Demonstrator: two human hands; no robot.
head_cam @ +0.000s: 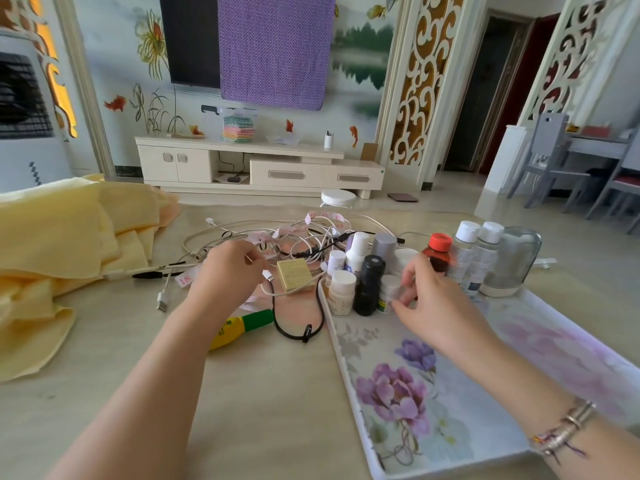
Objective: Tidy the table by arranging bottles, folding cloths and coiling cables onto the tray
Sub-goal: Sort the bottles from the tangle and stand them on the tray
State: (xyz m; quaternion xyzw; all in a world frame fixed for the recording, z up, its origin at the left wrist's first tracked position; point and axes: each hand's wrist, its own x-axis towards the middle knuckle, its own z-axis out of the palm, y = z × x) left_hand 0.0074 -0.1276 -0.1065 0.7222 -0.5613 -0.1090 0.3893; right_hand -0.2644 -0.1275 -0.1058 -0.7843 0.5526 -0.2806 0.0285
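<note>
A floral tray (333, 329) lies on the right of the table, with several bottles crowded at its far end: a black bottle (369, 285), a white-capped bottle (341, 292) and a small white bottle (388, 294). My right hand (429, 296) hovers at that small bottle with fingers spread and curved; it is blurred, so contact is unclear. A tangle of white cables (304, 242) and a black cable (294, 332) lies mid-table. My left hand (227, 271) pinches a white cable (268, 275) there. A crumpled yellow cloth (59, 258) is heaped at the left.
A red-capped brown bottle (438, 252), two clear bottles (465, 252) and a glass jar (514, 261) stand behind the tray's far edge. A gold box (294, 274), a green-yellow tube (244, 327) and a pink tape measure (184, 279) lie among the cables.
</note>
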